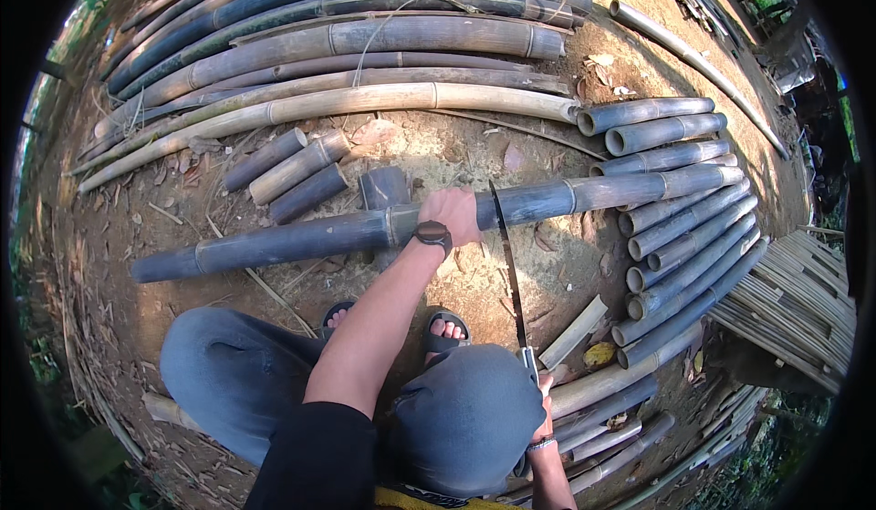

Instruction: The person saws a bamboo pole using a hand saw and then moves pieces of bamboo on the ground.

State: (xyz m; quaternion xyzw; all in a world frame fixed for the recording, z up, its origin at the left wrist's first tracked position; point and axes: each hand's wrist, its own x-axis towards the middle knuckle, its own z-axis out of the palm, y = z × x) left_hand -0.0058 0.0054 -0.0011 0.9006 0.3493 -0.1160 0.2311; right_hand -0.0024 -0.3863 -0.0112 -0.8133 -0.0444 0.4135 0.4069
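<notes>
A long dark bamboo pole (328, 234) lies crosswise before me. Under it, left of its middle, sits a short thick bamboo piece (384, 186). My left hand (449, 213), with a watch on its wrist, is wrapped over the pole and grips it. Just right of that hand, the blade of a handsaw (509, 264) meets the pole, its tip reaching past the far side. My right hand (544, 402) is closed on the saw's handle end beside my right knee; the knee partly hides it. How deep the blade sits in the bamboo I cannot tell.
Several long bamboo poles (365, 40) lie side by side at the far side. Cut bamboo tubes (675, 236) are lined up at the right, and short pieces (297, 172) lie at the left. A split bamboo strip (573, 332) rests near the saw. A slatted bamboo panel (794, 300) stands far right.
</notes>
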